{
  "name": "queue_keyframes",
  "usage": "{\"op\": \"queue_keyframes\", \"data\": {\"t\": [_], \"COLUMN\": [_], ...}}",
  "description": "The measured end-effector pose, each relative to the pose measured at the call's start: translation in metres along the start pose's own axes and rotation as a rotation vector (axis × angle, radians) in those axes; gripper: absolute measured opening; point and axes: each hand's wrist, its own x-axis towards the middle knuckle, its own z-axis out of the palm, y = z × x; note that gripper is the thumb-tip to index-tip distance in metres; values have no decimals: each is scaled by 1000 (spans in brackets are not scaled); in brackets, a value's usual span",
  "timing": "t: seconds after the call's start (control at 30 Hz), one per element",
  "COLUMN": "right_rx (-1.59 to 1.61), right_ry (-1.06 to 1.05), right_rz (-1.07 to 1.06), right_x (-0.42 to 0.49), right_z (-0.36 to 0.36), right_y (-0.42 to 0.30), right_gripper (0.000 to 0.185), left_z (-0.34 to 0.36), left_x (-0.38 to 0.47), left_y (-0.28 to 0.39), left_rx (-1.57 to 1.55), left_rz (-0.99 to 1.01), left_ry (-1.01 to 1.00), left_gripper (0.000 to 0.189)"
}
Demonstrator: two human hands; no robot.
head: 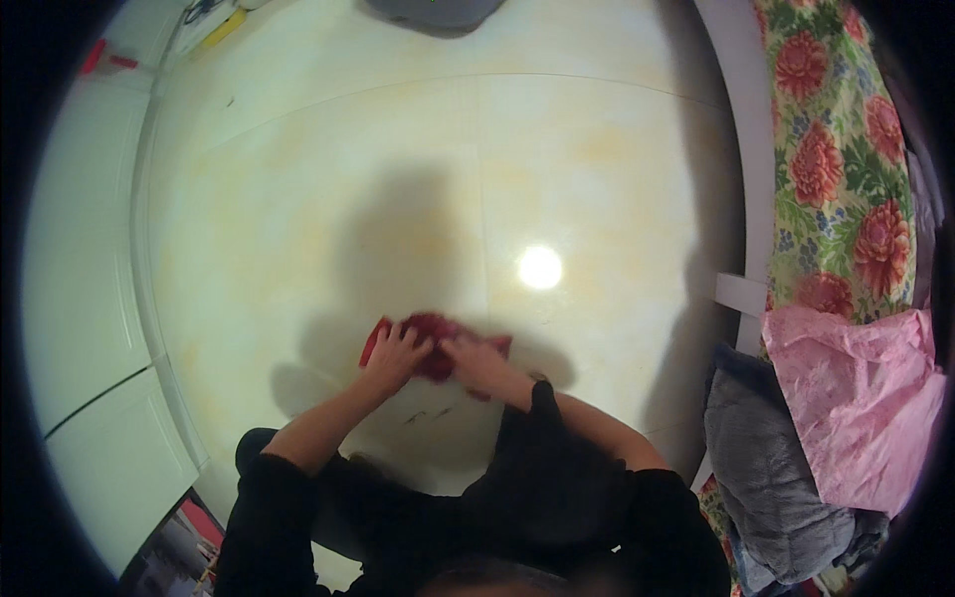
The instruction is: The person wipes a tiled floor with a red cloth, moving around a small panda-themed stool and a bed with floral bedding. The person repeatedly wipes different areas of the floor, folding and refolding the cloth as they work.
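A crumpled red cloth point(431, 366) lies on the pale tiled floor point(388, 142) in front of me, low in the middle of the view. My left hand point(398, 353) grips its left side, with the fingers spread over the fabric. On the right part of the cloth, my right hand point(481, 366) bears down with bent fingers. Motion blurs this hand and the cloth around it. Both forearms reach forward from black sleeves, and my dark-clad knees are bent close behind the hands. Whatever lies under the cloth is hidden.
White cabinet fronts point(89, 224) line the left. To the right is a bed with a white frame point(735, 142) and a flowered sheet point(817, 160), bearing a grey plush item point(768, 455) and pink fabric point(858, 418). A grey object point(440, 13) stands at the far edge. Dark bits point(415, 418) dot the floor.
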Motion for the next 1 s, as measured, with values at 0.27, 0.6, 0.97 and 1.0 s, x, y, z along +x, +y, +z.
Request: {"op": "queue_keyframes", "data": {"t": [0.27,0.6,0.97,1.0], "right_rx": [963,-93,-467,-410], "right_ry": [-396,639,246,216], "right_rz": [129,278,40,-15], "right_x": [14,15,96,101], "right_z": [-16,-199,-146,-129], "right_y": [-9,74,14,2], "right_gripper": [40,54,76,74], "left_z": [-35,-116,-61,-48], "left_x": [-57,230,129,104], "left_y": [-21,-46,-159,-161], "left_rx": [-518,104,14,1], "left_rz": [-320,-7,-65,-60], "left_ry": [-377,300,289,341], "left_gripper": [47,50,60,61]}}
